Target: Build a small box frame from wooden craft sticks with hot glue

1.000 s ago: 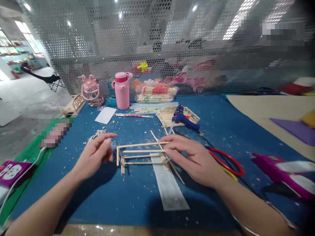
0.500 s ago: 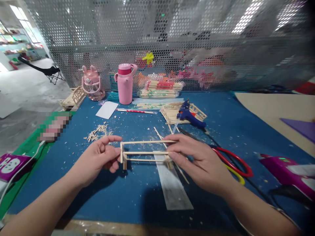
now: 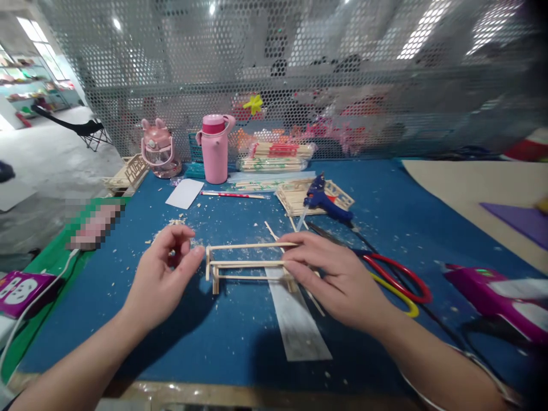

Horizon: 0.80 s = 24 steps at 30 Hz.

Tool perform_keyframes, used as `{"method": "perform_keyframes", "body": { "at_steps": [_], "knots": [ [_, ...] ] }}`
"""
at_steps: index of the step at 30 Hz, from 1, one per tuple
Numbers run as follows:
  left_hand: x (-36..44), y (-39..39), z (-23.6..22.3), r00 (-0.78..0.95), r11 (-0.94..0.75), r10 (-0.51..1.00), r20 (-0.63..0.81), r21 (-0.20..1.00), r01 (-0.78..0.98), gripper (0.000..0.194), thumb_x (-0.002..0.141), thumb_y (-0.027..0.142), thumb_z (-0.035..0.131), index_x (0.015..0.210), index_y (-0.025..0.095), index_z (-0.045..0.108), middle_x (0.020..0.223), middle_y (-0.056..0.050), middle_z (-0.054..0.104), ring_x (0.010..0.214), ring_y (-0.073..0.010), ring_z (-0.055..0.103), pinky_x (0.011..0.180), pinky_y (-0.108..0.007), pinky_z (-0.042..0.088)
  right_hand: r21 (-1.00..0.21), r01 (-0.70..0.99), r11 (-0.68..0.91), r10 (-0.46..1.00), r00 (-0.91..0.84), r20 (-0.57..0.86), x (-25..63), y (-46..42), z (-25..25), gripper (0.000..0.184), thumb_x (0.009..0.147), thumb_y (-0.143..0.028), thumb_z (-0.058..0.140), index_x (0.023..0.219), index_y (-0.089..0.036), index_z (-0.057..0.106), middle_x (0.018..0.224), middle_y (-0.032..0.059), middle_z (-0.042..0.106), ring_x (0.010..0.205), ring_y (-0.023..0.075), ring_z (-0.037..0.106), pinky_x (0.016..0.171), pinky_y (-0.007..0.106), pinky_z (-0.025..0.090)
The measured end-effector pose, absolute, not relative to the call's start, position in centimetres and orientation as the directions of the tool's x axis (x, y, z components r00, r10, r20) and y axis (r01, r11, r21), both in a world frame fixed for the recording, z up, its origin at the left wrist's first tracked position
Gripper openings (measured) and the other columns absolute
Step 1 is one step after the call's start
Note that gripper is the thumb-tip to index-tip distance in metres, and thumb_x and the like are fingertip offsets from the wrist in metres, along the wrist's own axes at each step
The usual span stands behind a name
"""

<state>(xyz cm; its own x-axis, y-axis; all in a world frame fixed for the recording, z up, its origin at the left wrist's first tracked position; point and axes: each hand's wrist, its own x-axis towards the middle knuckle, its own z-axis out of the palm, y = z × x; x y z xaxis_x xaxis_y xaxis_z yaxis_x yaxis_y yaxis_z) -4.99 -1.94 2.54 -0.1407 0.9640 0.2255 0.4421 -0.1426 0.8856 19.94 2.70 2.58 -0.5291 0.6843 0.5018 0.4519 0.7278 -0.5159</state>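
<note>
Left hand: fingers loosely apart, nothing in them; thumb right by the left end of the frame
Right hand: fingers pinching the frame's right end, probably to steady it
Frame: between the hands, mid worktop; strip under its right end, maybe against drips
Glue gun: resting on the slatted piece, I guess for easy reach

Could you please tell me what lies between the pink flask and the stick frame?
The head view shows a red-marked stick near the flask, then pale-flecked blue tabletop up to the frame.
</note>
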Motion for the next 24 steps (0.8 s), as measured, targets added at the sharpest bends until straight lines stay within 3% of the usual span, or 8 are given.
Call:
{"method": "perform_keyframes", "body": {
  "at_steps": [2,5,9,13,16,18,20,24],
  "knots": [
    [-4.6,-2.4,2.8,-0.024,-0.321,0.881,0.473,0.635,0.703,0.015,0.078,0.033,0.061,0.089,0.022,0.061,0.092,-0.004,0.059,0.084,-0.0176,0.055,0.075,-0.032,0.045,-0.519,0.448,0.728,0.684,-0.531,0.501,19.9,2.7,2.6,0.019,0.086,-0.025,0.049,0.074,-0.022,0.063,0.083,0.0061,0.065,0.091,0.0203,0.062,0.074,0.030,0.048],
    [-3.6,-3.0,2.4,0.196,-0.449,0.748,0.633,0.267,0.853,0.018,0.077,0.029,0.064,0.094,0.025,0.066,0.113,-0.007,0.059,0.103,-0.0247,0.052,0.089,-0.042,0.040,-0.529,0.425,0.735,0.675,-0.529,0.514,19.9,2.7,2.6,0.019,0.087,-0.025,0.049,0.074,-0.021,0.063,0.080,0.0058,0.065,0.092,0.0202,0.061,0.075,0.029,0.047],
    [-2.9,-2.8,0.9,0.318,-0.459,0.651,0.690,0.024,0.888,0.020,0.080,0.021,0.062,0.099,0.026,0.065,0.113,-0.006,0.065,0.100,-0.0243,0.054,0.087,-0.041,0.040,-0.521,0.419,0.743,0.667,-0.532,0.522,19.7,2.5,2.5,0.020,0.087,-0.023,0.048,0.074,-0.020,0.063,0.084,0.0063,0.064,0.093,0.0190,0.060,0.077,0.030,0.047],
    [-3.1,-2.4,-0.1,0.345,-0.471,0.601,0.721,-0.029,0.882,0.021,0.079,0.018,0.064,0.098,0.027,0.066,0.106,-0.005,0.069,0.094,-0.0237,0.056,0.083,-0.039,0.040,-0.523,0.409,0.748,0.659,-0.545,0.517,19.7,2.2,2.5,0.022,0.088,-0.022,0.046,0.073,-0.019,0.063,0.088,0.0071,0.064,0.097,0.0187,0.059,0.080,0.031,0.047],
    [-3.4,-2.3,-0.3,0.324,-0.478,0.598,0.733,0.001,0.879,0.024,0.077,0.017,0.065,0.099,0.027,0.067,0.105,-0.006,0.070,0.093,-0.0250,0.055,0.083,-0.041,0.040,-0.569,0.396,0.721,0.683,-0.548,0.483,20.3,2.2,2.8,0.014,0.081,-0.027,0.058,0.094,-0.021,0.061,0.102,0.0076,0.063,0.100,0.0200,0.058,0.086,0.035,0.046],
    [-3.5,-2.3,-0.3,0.313,-0.480,0.603,0.733,0.020,0.877,0.026,0.077,0.017,0.065,0.100,0.028,0.067,0.106,-0.005,0.070,0.093,-0.0254,0.055,0.084,-0.042,0.040,-0.625,0.411,0.664,0.728,-0.546,0.414,21.0,2.3,3.1,0.046,0.071,-0.029,0.070,0.113,-0.022,0.052,0.114,0.0084,0.059,0.102,0.0214,0.057,0.088,0.036,0.046],
    [-3.5,-2.3,-0.4,0.304,-0.482,0.606,0.735,0.036,0.875,0.027,0.076,0.016,0.065,0.100,0.028,0.067,0.107,-0.005,0.069,0.093,-0.0254,0.055,0.084,-0.042,0.041,-0.675,0.430,0.600,0.766,-0.552,0.330,21.9,2.6,3.5,0.061,0.066,-0.027,0.074,0.120,-0.023,0.046,0.119,0.0086,0.056,0.101,0.0211,0.057,0.086,0.034,0.048],
    [-3.4,-2.4,-0.3,0.302,-0.471,0.602,0.739,0.023,0.882,0.023,0.076,0.016,0.066,0.097,0.025,0.068,0.104,-0.007,0.070,0.091,-0.0250,0.056,0.084,-0.041,0.042,-0.696,0.452,0.558,0.777,-0.580,0.246,23.1,3.2,3.7,0.043,0.068,-0.025,0.072,0.106,-0.022,0.053,0.108,0.0060,0.061,0.092,0.0187,0.059,0.081,0.032,0.049]
  ]
}}
